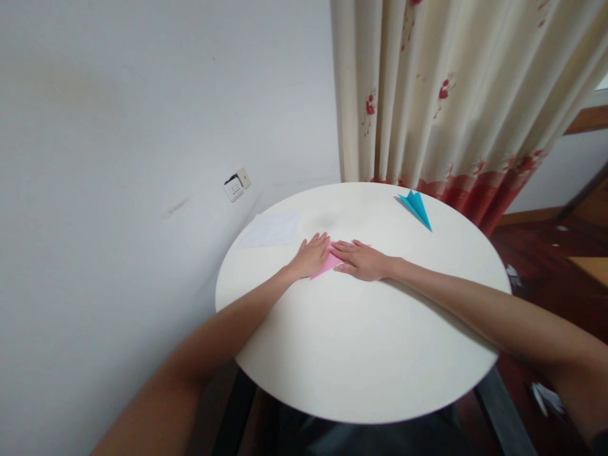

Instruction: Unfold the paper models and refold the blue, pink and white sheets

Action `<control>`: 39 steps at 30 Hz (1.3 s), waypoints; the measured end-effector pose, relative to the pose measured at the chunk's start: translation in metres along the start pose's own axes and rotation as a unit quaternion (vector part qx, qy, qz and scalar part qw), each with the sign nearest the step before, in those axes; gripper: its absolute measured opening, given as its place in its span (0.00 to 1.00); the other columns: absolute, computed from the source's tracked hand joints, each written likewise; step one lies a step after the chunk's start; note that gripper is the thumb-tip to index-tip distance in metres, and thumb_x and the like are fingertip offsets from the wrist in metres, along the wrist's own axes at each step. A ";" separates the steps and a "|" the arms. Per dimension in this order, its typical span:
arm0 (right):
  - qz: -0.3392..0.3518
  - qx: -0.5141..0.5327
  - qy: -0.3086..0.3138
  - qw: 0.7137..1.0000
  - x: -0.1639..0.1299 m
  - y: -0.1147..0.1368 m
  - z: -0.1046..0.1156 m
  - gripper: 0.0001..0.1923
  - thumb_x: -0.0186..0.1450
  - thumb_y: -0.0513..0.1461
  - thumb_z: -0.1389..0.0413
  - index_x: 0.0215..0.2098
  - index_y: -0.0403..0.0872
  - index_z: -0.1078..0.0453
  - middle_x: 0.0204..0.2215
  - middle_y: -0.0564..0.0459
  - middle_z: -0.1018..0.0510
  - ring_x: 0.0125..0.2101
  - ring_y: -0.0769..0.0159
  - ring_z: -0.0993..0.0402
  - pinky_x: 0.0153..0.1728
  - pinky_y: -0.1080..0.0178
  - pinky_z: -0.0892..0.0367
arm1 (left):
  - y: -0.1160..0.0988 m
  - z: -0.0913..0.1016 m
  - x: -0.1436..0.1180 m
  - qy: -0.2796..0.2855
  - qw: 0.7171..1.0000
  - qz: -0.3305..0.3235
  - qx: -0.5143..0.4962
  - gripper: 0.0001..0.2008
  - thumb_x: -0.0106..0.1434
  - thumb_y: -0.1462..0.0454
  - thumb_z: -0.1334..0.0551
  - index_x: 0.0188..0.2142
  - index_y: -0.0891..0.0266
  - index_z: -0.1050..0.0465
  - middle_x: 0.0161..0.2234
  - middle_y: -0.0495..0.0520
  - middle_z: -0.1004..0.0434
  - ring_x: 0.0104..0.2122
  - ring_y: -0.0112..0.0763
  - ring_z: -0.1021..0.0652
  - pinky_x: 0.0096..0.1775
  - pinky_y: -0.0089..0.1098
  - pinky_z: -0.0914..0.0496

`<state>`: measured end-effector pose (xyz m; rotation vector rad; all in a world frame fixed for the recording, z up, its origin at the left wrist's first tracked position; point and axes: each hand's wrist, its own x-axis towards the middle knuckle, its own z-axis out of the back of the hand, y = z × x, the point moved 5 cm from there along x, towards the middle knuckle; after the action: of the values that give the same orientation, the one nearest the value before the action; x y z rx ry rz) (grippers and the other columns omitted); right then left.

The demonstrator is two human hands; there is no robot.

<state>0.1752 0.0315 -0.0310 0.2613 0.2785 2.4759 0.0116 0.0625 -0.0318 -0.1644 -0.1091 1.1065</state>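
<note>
A folded sheet of pink paper [325,266] lies on the round white table [361,342], partly covered by both hands. My left hand [311,256] rests flat on its left part, fingers stretched out. On the right part lies my right hand [360,259], also flat, its fingers pointing left towards the left hand. The fingertips of the two hands come close together over the paper. How the paper is folded beneath them is hidden.
Near the far right edge of the table sits a blue paper plane [417,207]. White paper [270,229] lies at the left. A wall with a socket [233,189] borders the table on the left, and a floral curtain [427,95] hangs behind.
</note>
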 end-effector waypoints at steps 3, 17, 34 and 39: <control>-0.035 -0.020 -0.012 0.999 0.000 -0.004 0.000 0.41 0.75 0.58 0.65 0.74 0.38 0.52 0.72 0.36 0.52 0.71 0.46 0.55 0.68 0.39 0.55 | -0.001 -0.001 0.002 -0.012 0.999 -0.027 -0.029 0.29 0.76 0.53 0.60 0.72 0.59 0.50 0.74 0.56 0.57 0.73 0.40 0.54 0.69 0.53 0.55; -0.088 -0.023 -0.040 0.995 0.000 -0.014 0.003 0.47 0.72 0.63 0.68 0.74 0.39 0.51 0.72 0.35 0.52 0.71 0.44 0.55 0.68 0.40 0.53 | -0.020 -0.001 -0.008 0.060 0.992 -0.108 -0.008 0.35 0.75 0.47 0.59 0.74 0.60 0.63 0.74 0.57 0.67 0.73 0.39 0.58 0.69 0.50 0.61; -0.082 -0.036 -0.036 0.995 0.000 -0.018 0.003 0.42 0.74 0.59 0.66 0.73 0.39 0.48 0.71 0.35 0.49 0.71 0.47 0.54 0.68 0.42 0.51 | 0.004 0.018 0.001 -0.084 0.986 -0.106 -0.100 0.13 0.70 0.59 0.41 0.44 0.56 0.17 0.48 0.53 0.17 0.53 0.42 0.21 0.54 0.37 0.29; -0.081 -0.029 -0.038 0.996 0.000 -0.017 0.003 0.41 0.74 0.59 0.65 0.73 0.40 0.47 0.71 0.36 0.48 0.71 0.46 0.54 0.68 0.42 0.51 | -0.005 0.028 -0.002 -0.098 0.991 -0.080 -0.039 0.12 0.69 0.61 0.40 0.40 0.57 0.16 0.41 0.53 0.17 0.41 0.39 0.19 0.45 0.35 0.27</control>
<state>0.1860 0.0455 -0.0322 0.2974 0.1884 2.3039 0.0099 0.0608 -0.0038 -0.1135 -0.3361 0.9563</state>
